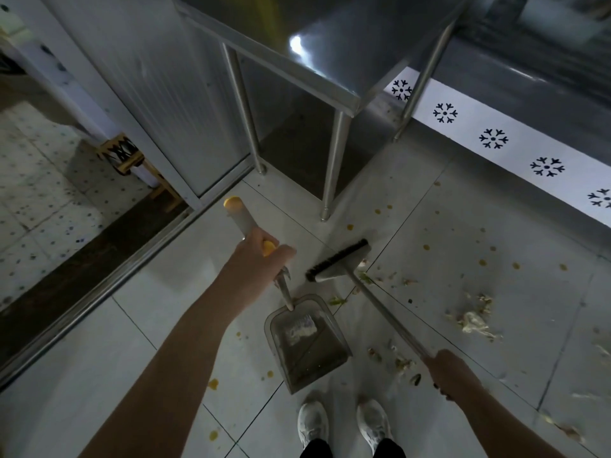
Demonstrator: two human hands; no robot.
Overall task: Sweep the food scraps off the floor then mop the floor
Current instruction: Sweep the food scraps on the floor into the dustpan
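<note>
Left hand (261, 256): fingers curled tight round the dustpan (307, 355) handle, just under its yellow cap. Right hand (446, 370): fingers wrapped round the broom (340, 261) shaft, low on the pole. The broom head sits on the floor (132, 342) beyond the pan, near the table leg (334, 166).

Scraps (472, 319): the main pile lies to your right, well apart from the pan. A smaller cluster is near your right hand, and green bits trail beside the broom head. Yellow spots (213, 384) are scattered on both sides. Something pale already lies in the pan.

Risks from here:
- The pan's open lip seems to face your shoes (312, 421), not the pile. If you sweep from the right as it sits, the scraps probably hit the side wall and scatter. Turn the mouth first.
- The pan hangs from a long handle held in one hand. A hard push from the broom could swing or tip it and spill what it holds.
- The broom head is close to the table leg. A wide stroke could knock the leg or flick bits under the table, where they are hard to reach.
- The cluster by your right hand is close to your feet. Step on it and you would likely smear it and track it around.
- The yellow spots look wet or sticky. The broom may smear them rather than lift them, so leave those for the mop, which is not in view.
- The light is dim, so small bits are easy to miss.
</note>
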